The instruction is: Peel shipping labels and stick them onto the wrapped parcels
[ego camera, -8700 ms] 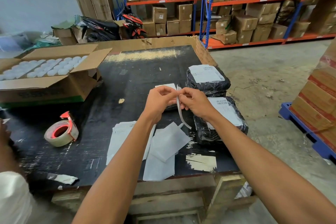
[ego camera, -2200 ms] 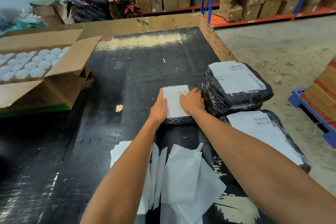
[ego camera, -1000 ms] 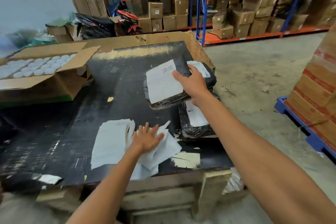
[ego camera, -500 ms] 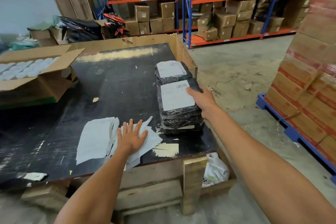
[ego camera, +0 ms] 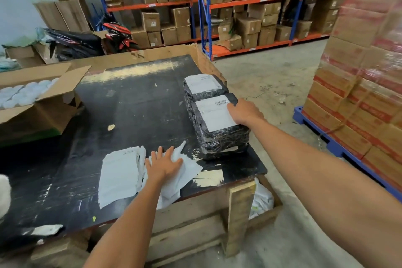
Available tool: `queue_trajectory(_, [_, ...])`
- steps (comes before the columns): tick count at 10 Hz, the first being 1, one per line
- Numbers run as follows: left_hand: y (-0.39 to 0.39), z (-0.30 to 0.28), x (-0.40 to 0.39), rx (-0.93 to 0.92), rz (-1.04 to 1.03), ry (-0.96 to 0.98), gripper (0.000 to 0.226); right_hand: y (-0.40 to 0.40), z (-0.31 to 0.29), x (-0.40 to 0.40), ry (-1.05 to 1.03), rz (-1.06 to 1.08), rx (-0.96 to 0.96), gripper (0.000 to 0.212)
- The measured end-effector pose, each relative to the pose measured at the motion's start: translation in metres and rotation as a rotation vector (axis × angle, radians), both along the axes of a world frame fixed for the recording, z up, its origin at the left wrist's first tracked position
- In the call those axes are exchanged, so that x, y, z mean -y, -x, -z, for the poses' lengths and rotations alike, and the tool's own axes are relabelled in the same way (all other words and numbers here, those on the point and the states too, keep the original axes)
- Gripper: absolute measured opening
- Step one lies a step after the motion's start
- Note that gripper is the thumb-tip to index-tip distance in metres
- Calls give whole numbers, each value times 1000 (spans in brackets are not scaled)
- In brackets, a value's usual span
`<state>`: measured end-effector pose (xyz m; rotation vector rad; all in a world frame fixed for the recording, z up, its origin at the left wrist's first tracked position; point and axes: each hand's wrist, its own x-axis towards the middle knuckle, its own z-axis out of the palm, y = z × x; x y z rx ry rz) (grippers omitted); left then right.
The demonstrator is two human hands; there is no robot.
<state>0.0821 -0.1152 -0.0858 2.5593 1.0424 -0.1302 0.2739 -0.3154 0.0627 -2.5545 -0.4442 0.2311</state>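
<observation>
Here, parcel (ego camera: 219, 128) under right hand (ego camera: 244, 113)

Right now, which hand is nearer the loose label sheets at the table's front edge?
Left. The left hand rests flat on the label sheets; the right hand is farther back, on the near wrapped parcel.

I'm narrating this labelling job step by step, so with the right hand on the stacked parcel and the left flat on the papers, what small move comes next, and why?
Probably lift the right hand off the top parcel, which already carries a label and sits stacked. Then the left hand, lying flat on the loose sheets, can pick up the next one.
</observation>
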Motion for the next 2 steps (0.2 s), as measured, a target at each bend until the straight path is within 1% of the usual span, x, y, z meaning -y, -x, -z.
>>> queue_trajectory(1, [-6,-11,-9,-68,28,-56,62,3,-2,-10,8,-13,237,50])
queue_trajectory(2, [-13,-26,-15,36,18,-130,64,4,-14,-24,-172,-160,253,48])
